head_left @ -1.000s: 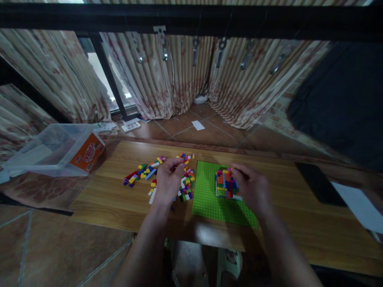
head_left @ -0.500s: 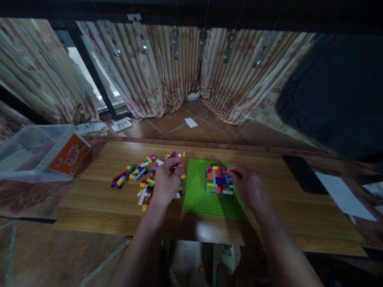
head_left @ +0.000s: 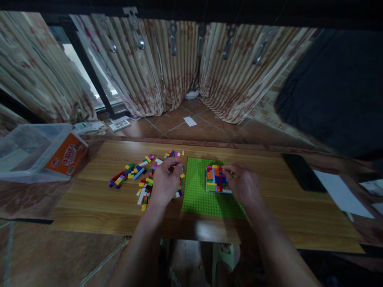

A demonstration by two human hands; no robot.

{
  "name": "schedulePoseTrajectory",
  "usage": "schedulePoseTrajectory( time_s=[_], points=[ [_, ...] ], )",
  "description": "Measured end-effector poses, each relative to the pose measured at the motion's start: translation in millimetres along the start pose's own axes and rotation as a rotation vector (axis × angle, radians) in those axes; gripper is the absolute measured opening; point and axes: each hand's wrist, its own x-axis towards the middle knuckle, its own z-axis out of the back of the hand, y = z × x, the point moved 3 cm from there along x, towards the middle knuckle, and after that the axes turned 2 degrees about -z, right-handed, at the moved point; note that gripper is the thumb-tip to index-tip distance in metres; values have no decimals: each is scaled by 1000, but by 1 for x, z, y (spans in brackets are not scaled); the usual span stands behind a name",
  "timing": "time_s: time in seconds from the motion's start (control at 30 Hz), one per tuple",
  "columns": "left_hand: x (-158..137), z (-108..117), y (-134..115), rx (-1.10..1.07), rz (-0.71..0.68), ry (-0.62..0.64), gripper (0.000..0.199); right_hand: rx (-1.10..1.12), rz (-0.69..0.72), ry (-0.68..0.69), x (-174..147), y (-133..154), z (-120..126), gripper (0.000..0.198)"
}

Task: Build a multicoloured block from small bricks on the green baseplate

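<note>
A green baseplate point(head_left: 194, 195) lies on the wooden table and bears a low block built of many-coloured toy bricks point(head_left: 214, 181). My right hand point(head_left: 244, 185) reaches over the block's right side. Its thumb and fingers are pinched at the upper right of the block's top, and whatever is between them is too small to name. To the left, my left hand point(head_left: 167, 181) hovers over loose toy bricks point(head_left: 146, 183), with thumb and fingers curled together. A speck of yellow shows by its fingertips; I cannot tell whether it is held. The hand hides part of the pile.
A clear plastic tub point(head_left: 36, 153) with an orange label stands at the far left. On the right of the table point(head_left: 275, 207) lie a dark phone-like slab point(head_left: 303, 173) and a white sheet point(head_left: 342, 193). Curtains point(head_left: 167, 75) hang behind.
My right hand has moved left and inward over the block's top, covering more of its right side. My left hand stays nearly in place. The whole view has shifted slightly.
</note>
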Motion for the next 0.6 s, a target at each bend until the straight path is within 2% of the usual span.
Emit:
schedulePoseTrajectory(
  time_s=[0.33, 0.6],
  points=[
    [-1, 1, 0, -6, -20, -9, 20, 74, -47, -42, -2, -5, 3, 21],
    [-2, 1, -4, 101, -51, -7, 19, 166, -86, -103, 2, -8, 6, 21]
  ],
)
